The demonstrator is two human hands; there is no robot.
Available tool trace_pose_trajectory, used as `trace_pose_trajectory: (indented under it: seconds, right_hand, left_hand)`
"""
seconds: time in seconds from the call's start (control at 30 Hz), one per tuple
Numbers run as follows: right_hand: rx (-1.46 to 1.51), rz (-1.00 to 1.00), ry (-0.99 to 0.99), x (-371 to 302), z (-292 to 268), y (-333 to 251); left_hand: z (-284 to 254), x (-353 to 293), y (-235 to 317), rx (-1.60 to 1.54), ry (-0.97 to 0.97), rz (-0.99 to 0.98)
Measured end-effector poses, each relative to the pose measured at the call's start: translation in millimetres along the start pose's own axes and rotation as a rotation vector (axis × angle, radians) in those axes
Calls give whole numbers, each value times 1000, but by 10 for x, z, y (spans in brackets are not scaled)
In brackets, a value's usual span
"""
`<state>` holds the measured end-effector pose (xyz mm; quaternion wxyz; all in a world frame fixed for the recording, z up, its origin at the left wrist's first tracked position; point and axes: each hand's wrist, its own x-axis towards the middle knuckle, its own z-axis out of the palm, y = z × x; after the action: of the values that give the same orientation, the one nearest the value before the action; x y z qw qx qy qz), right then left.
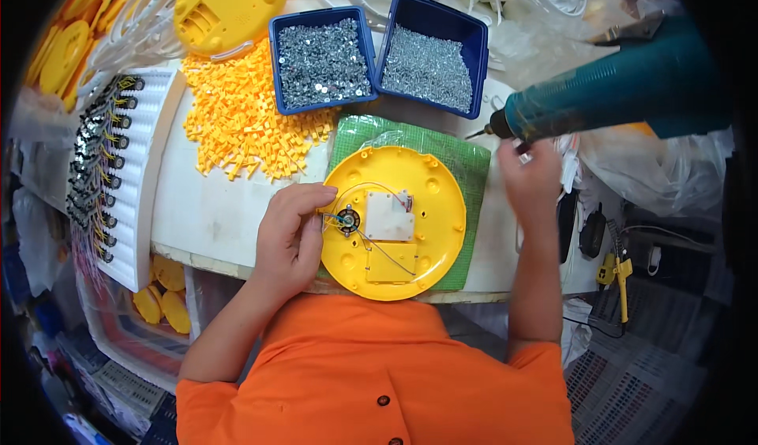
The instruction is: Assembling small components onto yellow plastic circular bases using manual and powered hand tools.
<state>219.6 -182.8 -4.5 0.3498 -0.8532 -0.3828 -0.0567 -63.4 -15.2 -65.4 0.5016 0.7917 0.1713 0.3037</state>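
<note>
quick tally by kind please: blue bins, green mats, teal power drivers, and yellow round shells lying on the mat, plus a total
Blue bins: 2
Green mat: 1
Teal power driver: 1
Yellow round shell on the mat: 1
Total: 5

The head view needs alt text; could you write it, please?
A person's left hand is at the left edge of a round yellow plastic shell on a green mat, with the right hand near the nose of a teal power screwdriver. Behind are two blue bins of small metal parts.
</note>
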Motion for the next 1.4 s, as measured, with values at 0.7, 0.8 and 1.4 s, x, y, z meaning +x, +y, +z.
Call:
trace_pose_trajectory:
  seconds: [0.7, 0.8, 1.4]
  right_hand:
    - [-28, -337, -172, -193, 276, -453]
    - [-66, -17, -160, -420, 108, -422]
    - [-1349, 20, 18, 1351, -1184, 1967]
  left_hand:
    - [8, 22, 41, 27, -43, -8]
    - [-13, -88, -81, -2, -24, -31]
    - [70, -47, -155, -83, 13, -38]
